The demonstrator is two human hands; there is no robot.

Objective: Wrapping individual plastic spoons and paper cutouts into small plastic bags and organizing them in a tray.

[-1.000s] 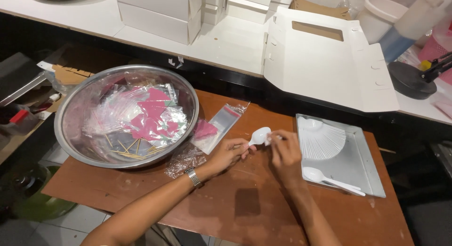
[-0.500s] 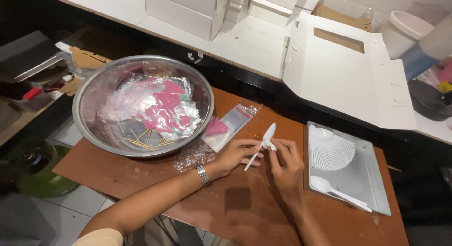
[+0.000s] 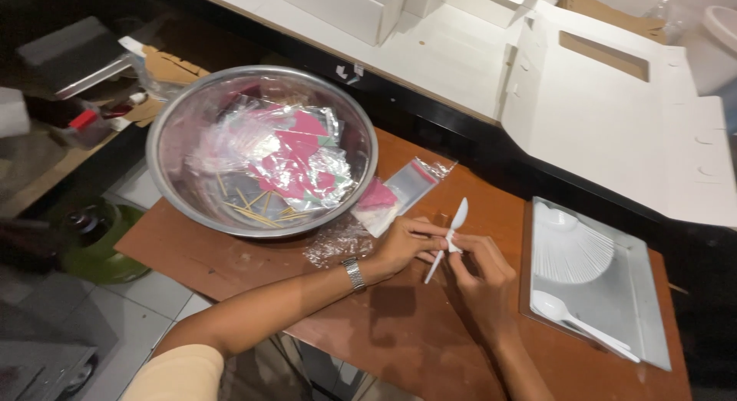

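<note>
Pinching white plastic spoon (image 3: 449,237) mid-handle | left hand (image 3: 407,244) fingers closed on it | right hand (image 3: 477,269) fingertips closed on it | steel bowl (image 3: 178,188) at 10 o'clock | tray (image 3: 645,293) at 3 o'clock

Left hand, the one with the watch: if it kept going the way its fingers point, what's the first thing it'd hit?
The left hand points rightward at the white plastic spoon it already pinches; just past that it would probably meet the right hand.
</note>
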